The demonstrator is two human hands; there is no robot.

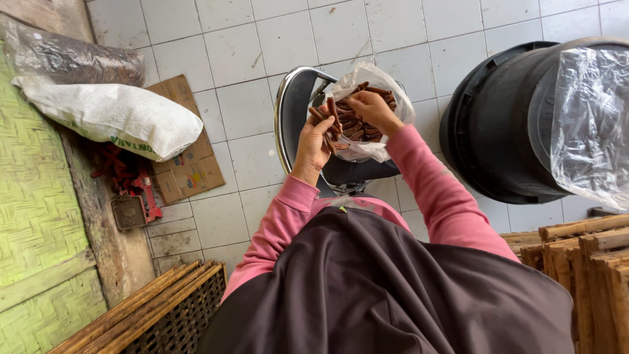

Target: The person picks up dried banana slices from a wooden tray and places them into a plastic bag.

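Two hands up over a metal basin (286, 118), both in pink sleeves. Scene left to right: green woven mat (33, 196) at far left, a white sack (111, 115) lying on it with a dark plastic-wrapped bundle (72, 59) behind, flattened cardboard (187, 164) on the tiled floor, a red tool (147, 196) just beside it. Left hand (314, 141) clenched around a bunch of brown sticks (329, 118), held upright over the basin. Clear plastic bag (367, 147) sits just right of that, touching the left hand, full of the same brown sticks. Right hand (372, 108) is inside the bag mouth, fingers curled on sticks there; can't tell how many it grips. Big black bucket (504, 131) on its side further right, clear plastic sheet (590, 124) draped over its edge. Wooden frames (583, 262) at lower right.
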